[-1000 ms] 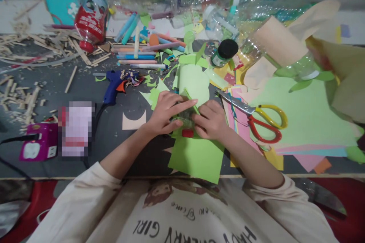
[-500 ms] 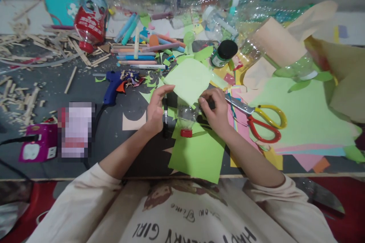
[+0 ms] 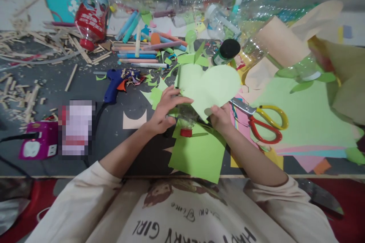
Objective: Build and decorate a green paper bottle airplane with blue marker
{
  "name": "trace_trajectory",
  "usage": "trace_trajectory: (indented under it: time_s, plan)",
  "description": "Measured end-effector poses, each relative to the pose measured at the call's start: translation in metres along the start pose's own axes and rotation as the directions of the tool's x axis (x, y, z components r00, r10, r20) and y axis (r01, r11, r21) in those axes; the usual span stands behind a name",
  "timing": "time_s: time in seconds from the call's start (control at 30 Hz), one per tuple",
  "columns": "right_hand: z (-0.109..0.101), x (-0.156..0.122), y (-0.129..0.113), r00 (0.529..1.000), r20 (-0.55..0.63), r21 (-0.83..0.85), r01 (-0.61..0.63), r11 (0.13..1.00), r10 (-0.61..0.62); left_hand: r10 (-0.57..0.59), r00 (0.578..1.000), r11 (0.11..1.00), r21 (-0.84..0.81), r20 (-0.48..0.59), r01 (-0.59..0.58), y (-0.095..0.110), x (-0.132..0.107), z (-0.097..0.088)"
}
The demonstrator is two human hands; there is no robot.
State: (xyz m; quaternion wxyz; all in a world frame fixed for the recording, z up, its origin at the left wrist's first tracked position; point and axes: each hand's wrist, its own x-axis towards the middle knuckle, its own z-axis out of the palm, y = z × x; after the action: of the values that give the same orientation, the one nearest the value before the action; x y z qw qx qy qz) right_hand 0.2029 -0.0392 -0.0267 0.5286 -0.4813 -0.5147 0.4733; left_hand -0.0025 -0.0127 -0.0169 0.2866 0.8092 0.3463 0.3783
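A pale green paper heart (image 3: 212, 87) is tilted toward the right, its point facing me. My right hand (image 3: 221, 117) pinches it near the lower point, thumb on top and the other fingers hidden beneath. Beside its left edge is my left hand (image 3: 165, 110), with fingers apart and the fingertips close to the paper; whether they touch it I cannot tell. Partly covered by the heart, a clear plastic bottle (image 3: 186, 115) with a red cap points toward me. Brighter green paper (image 3: 196, 155) lies under the bottle.
Scissors (image 3: 269, 121) with red and yellow handles lie right of my right hand. To the left are a blue glue gun (image 3: 112, 85), a blurred phone-like object (image 3: 76, 127) and a purple box (image 3: 38, 140). Markers (image 3: 139, 56), a black-lidded jar (image 3: 226, 51), wood sticks and clear bottles crowd the back.
The green paper has turned and opened out from a folded-looking shape into a heart, shifting right. My left fingers have spread, and my right thumb now rests on the paper's lower edge.
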Motion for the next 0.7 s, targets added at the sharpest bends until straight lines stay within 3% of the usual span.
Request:
trace_trajectory:
  time_s: [0.13,0.23,0.37,0.53,0.63,0.7]
  plan:
    - [0.003,0.001,-0.011,0.993,-0.002,0.119,-0.116,0.986,0.117,0.176,0.982,0.984,-0.005,0.072,-0.176,0.007,0.005,-0.001]
    - [0.005,0.008,-0.015,0.979,-0.075,0.204,-0.172,0.964,0.19,0.19,0.982,0.982,-0.011,0.021,-0.19,0.011,0.01,-0.004]
    - [0.005,0.019,-0.017,0.952,-0.203,0.253,-0.174,0.952,0.228,-0.058,0.987,0.995,0.069,-0.151,0.069,0.02,0.021,-0.025]
    - [0.001,0.024,-0.02,0.947,-0.201,0.268,-0.193,0.944,0.251,-0.235,0.947,0.894,0.334,-0.219,0.299,0.003,0.012,-0.087]
    - [0.0,0.024,-0.021,0.945,-0.209,0.294,-0.184,0.938,0.251,-0.284,0.84,0.737,0.456,-0.462,0.5,-0.026,-0.015,-0.119]
    - [0.0,0.024,-0.022,0.945,-0.183,0.32,-0.204,0.925,0.272,-0.282,0.787,0.701,0.442,-0.549,0.56,-0.046,-0.032,-0.128]
